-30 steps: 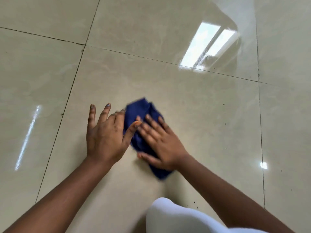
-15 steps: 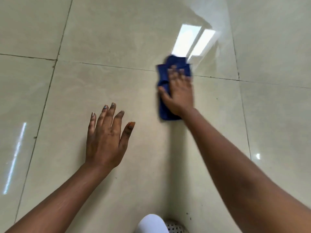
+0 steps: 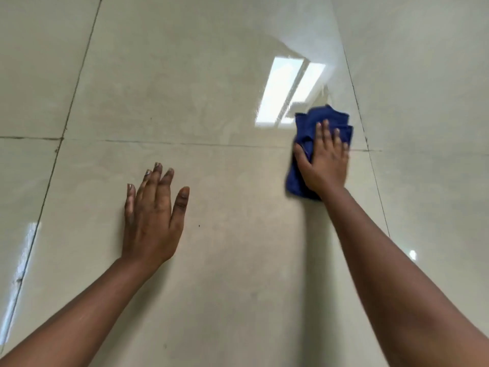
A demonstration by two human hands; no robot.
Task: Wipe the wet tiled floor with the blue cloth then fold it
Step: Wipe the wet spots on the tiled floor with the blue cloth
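Head view: bunched blue cloth under flat right hand; left hand splayed on floor.

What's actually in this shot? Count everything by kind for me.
Hands: 2, left hand flat on the tiled floor, right hand pressing the cloth
Blue cloth: 1
Tiled floor: 1
Total: 4

I see my two forearms bare, no sleeves; the left hand has worn polish on nails.
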